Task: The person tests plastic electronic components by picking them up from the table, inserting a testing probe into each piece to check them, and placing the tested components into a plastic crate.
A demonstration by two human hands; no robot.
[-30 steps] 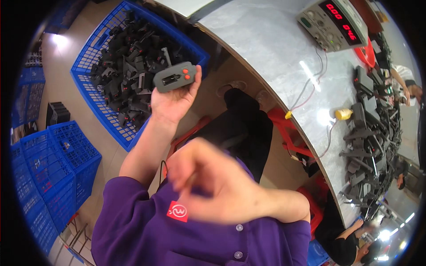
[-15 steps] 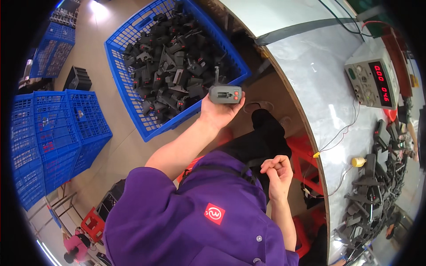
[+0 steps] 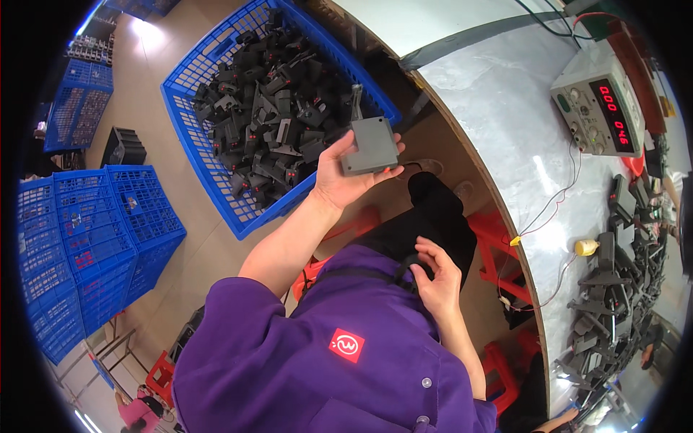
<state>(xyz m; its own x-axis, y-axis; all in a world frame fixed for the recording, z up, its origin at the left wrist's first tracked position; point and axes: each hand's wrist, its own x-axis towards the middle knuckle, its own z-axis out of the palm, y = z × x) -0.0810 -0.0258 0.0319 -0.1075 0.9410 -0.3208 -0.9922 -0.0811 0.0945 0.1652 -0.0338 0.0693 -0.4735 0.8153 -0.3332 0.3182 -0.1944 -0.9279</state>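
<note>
My left hand [image 3: 343,177] grips a dark grey box-shaped plastic device [image 3: 375,145] with a short metal arm sticking up from one corner. Its broad flat face is turned up, and my fingers curl round its sides. It is over the near right edge of a blue plastic crate [image 3: 249,229], which is heaped with similar dark devices [image 3: 271,108]. My right hand [image 3: 439,280] hovers in front of my waist with the fingers apart and bent, holding nothing.
At right, a grey-topped table [image 3: 480,94] bears a power supply [image 3: 599,105] with a lit red display, thin wires, a small yellow bottle [image 3: 586,247] and a pile of dark devices [image 3: 613,303]. Blue crates [image 3: 94,238] stack at left. Red stools [image 3: 498,252] stand under the table.
My left hand has turned the device, so its flat face now shows instead of the side with red buttons. The fingers of my right hand have spread, and that hand has shifted slightly left.
</note>
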